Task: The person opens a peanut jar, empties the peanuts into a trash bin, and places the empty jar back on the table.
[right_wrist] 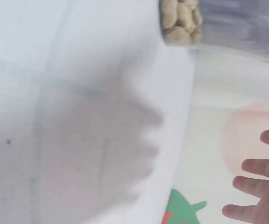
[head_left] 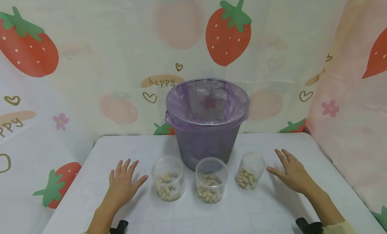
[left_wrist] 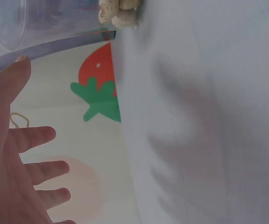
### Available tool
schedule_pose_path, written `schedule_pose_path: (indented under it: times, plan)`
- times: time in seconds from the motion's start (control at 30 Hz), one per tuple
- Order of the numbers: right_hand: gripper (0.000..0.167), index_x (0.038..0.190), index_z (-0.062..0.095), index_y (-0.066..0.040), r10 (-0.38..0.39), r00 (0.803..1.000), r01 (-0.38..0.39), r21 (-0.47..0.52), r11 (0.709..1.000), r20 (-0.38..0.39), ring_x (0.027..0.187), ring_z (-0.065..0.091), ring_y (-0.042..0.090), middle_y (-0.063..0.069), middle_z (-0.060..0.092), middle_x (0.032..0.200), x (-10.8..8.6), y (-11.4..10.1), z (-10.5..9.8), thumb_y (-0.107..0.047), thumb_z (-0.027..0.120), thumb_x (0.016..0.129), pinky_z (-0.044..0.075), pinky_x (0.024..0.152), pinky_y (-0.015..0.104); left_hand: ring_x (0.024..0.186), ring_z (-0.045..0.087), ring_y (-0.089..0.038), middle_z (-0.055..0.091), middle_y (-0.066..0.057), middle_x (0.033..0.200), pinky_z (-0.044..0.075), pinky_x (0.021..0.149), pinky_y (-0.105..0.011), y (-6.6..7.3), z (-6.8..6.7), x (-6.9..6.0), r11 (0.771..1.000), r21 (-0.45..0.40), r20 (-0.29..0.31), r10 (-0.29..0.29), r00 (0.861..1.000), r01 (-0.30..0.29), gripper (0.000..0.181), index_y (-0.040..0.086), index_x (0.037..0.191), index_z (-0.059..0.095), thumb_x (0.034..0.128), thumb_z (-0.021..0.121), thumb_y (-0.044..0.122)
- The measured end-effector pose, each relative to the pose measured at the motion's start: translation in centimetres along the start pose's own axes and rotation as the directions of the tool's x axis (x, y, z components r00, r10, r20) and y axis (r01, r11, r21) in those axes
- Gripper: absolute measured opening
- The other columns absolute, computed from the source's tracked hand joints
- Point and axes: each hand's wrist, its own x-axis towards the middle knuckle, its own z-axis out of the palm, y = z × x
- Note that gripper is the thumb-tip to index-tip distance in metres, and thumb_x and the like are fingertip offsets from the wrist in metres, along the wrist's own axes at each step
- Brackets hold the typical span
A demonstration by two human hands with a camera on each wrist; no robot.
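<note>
Three clear plastic cups of unshelled peanuts stand in a row: a left cup, a middle cup and a right cup. My left hand is held with fingers spread just left of the left cup, its thumb toward it. On the other side my right hand hovers beside the right cup, fingers apart, touching nothing. In the left wrist view a few peanuts show at the cup's bottom. The right wrist view shows peanuts in the right cup.
Behind the cups stands a bin lined with a purple plastic bag. All stand on a white table. A strawberry-print curtain hangs behind and at the sides.
</note>
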Motion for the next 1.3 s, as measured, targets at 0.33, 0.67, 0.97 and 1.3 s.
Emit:
schedule_pose_path:
  times: [0.33,0.67,0.97,1.3]
  plan:
    - [0.08,0.154,0.017,-0.003,-0.039,0.999,0.04,0.168,0.985,-0.006,0.136,0.023,0.059,0.034,0.019,0.154,-0.6,-1.7,-2.0,-0.043,0.056,0.097,0.024,0.099,0.078,0.141,0.023,-0.051,0.036,-0.029,0.15,0.016,0.107,-0.075,0.0,-0.5,0.3,0.987,-0.157,-0.061,0.028,0.998,-0.038,0.063,0.003,0.143,0.043,0.0949,0.06,0.04]
    - [0.076,0.156,0.019,-0.01,-0.091,0.995,0.096,0.241,0.966,-0.033,0.138,0.024,0.055,0.027,0.02,0.156,-0.4,-2.9,-2.8,-0.036,0.059,0.097,0.026,0.099,0.077,0.139,0.027,-0.052,0.039,-0.028,0.148,0.021,0.104,-0.075,-0.1,-0.5,0.4,0.961,-0.26,-0.109,0.067,0.992,-0.093,0.058,0.004,0.142,0.045,0.0948,0.061,0.034]
    - [0.073,0.154,0.023,-0.01,-0.153,0.986,0.166,0.268,0.949,-0.069,0.138,0.028,0.053,0.027,0.025,0.154,-0.3,-4.3,-3.1,-0.03,0.061,0.096,0.028,0.1,0.075,0.139,0.031,-0.049,0.039,-0.027,0.149,0.026,0.105,-0.073,0.4,-0.7,0.3,0.938,-0.324,-0.087,0.097,0.991,-0.12,0.059,0.004,0.144,0.041,0.0951,0.062,0.031]
    - [0.073,0.154,0.025,-0.013,-0.219,0.971,0.237,0.305,0.922,-0.091,0.138,0.029,0.051,0.023,0.027,0.155,0.0,-5.9,-3.1,-0.026,0.064,0.094,0.029,0.1,0.075,0.141,0.031,-0.046,0.036,-0.023,0.152,0.028,0.108,-0.069,1.1,-1.0,0.1,0.916,-0.388,-0.037,0.097,0.995,-0.104,0.061,0.006,0.148,0.035,0.0966,0.059,0.029]
